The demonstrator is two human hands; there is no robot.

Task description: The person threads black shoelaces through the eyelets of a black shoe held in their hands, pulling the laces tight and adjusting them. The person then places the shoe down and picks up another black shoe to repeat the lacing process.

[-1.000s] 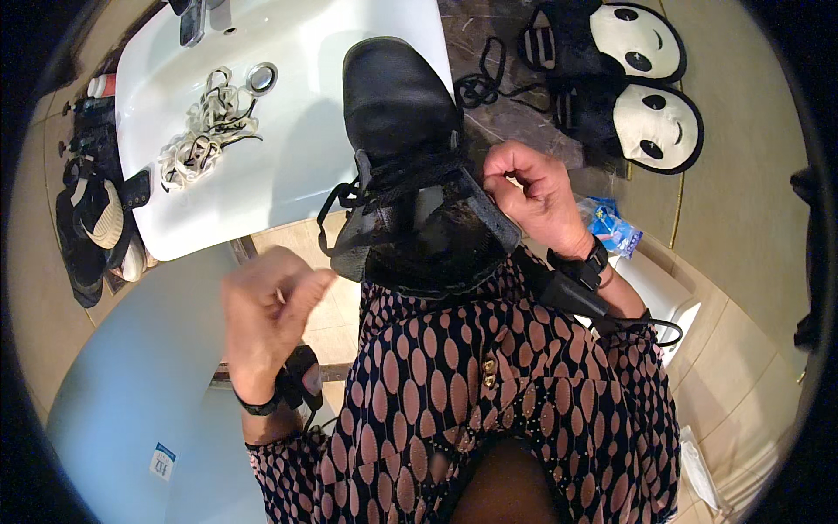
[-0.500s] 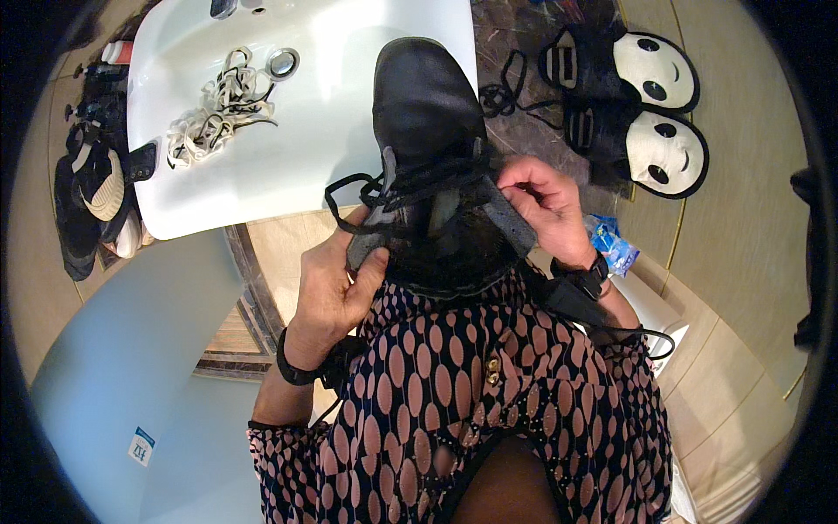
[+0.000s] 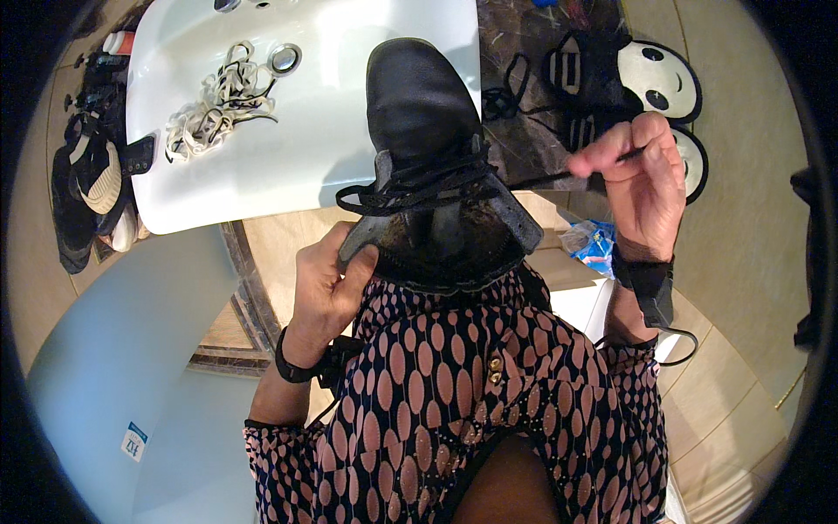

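Note:
A black leather shoe (image 3: 417,105) points away from me, its toe over the white basin and its opening near my lap. My left hand (image 3: 323,288) pinches the grey-lined left flap of the opening. Black laces (image 3: 432,185) criss-cross the shoe, with a loop hanging off the left side. Out to the right, my right hand (image 3: 644,179) is raised with its fingers closed on a shoelace, which runs taut from the shoe's right side. The right flap (image 3: 515,225) stands free of my hand.
In the white basin (image 3: 262,196) lies a tangle of white-and-black laces (image 3: 218,113) beside the drain (image 3: 285,58). Black slippers with white face-shaped fronts (image 3: 662,79) sit at right, above a blue packet (image 3: 595,243). Several dark shoes (image 3: 78,201) are at far left.
My right hand has let go of the shoe's right flap and moved right and up, drawing a shoelace out with it. My left hand keeps its hold on the left flap.

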